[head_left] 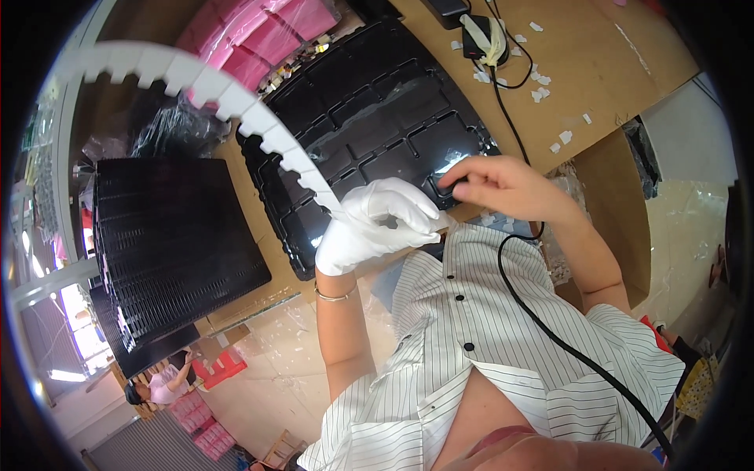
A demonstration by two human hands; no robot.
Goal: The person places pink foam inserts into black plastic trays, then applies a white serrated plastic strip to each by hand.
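Observation:
A long white strip (259,118) with a row of square notches along its edge arcs from the upper left down to my left hand (377,224). That hand wears a white glove, and its fingers curl closed round the strip's near end. My bare right hand (503,187) is held over the near right corner of a black moulded plastic tray (377,118). Its thumb and forefinger are drawn together; whatever small thing is between them I cannot make out. Raised ribs divide the tray into shallow compartments.
To the left stands a stack of black trays (173,243). Pink packages (267,35) lie beyond the tray. Small white scraps (540,94) litter the brown tabletop (581,47), and a black cable (514,118) runs across it and over my shirt. Another person (165,385) sits at the lower left.

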